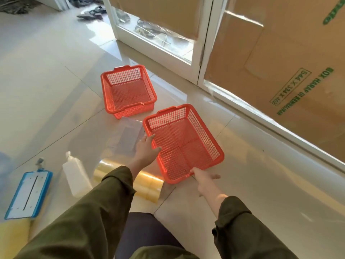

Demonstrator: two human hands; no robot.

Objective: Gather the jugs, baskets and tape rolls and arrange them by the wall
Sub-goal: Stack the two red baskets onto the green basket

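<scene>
Olive sleeves reach out, both hands on the near basket
Left hand pinches its long rim, thumb over the edge, fingers outside; right hand grips the near corner, fingertips hidden. The two-point hold looks meant to square it up with the second basket just beyond it, by the door side. Tape rolls just left of its near end, contact unclear; white jug further left, both not yet gathered. Cardboard right of the basket, green print: "544 X 334 X 462", "BOX HARAP DI…", rest unclear
</scene>
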